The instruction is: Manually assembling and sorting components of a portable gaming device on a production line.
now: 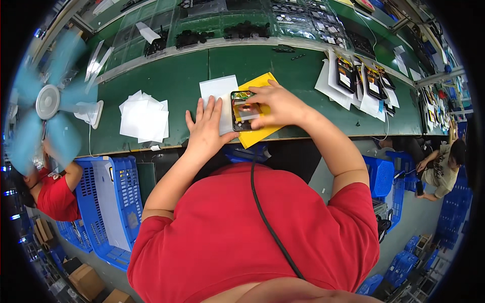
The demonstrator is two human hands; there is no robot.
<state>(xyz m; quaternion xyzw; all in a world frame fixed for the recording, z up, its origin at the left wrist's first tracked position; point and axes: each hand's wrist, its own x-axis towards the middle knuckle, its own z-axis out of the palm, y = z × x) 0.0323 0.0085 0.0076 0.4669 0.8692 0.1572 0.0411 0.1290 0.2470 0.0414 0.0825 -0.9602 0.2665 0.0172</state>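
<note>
A black-framed phone assembly [244,124] lies on a white sheet [225,86] and a yellow pad [257,139] at the bench's front edge. Green and gold parts show at its top, and its middle is partly blurred and shiny. My right hand [280,105] reaches over its right side, fingers bent and thumb apart, gripping it across the face; the fingers hide some of it. To its left, my left hand [206,123] rests flat with fingers spread, the thumb near the phone's lower left corner.
White paper sheets [145,118] are piled at left, near a running blue fan [48,101]. Phone units [346,76] on papers stand at right. Trays of black parts [247,30] line the back. A blue crate [112,202] stands below left. Other people sit at both sides.
</note>
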